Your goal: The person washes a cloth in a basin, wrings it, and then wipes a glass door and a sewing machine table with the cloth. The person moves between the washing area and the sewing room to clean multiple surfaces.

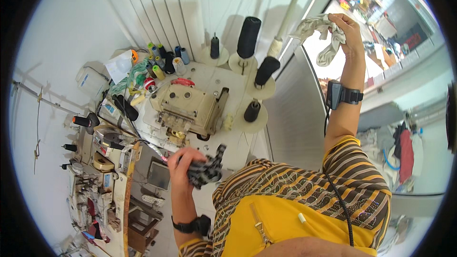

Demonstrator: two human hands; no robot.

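Note:
My left hand (184, 164) is closed around a crumpled bundle of black-and-grey patterned cloth (206, 169), in front of the near edge of a white sewing table (228, 150). An overlock sewing machine (189, 105) with a beige body stands on that table, just beyond this hand. Raised far out at the upper right, my right hand (348, 30) pinches a wrinkled pale grey-beige cloth (330, 48), which hangs down from the fingers in loose folds. A glass pane and doorway lie behind it.
Cones of black thread (249, 37) stand on round holders along the table's right side. Small coloured thread spools (159, 72) crowd the back left corner. More sewing machines (96, 182) line the left. A metal panel (289, 114) rises right of the table.

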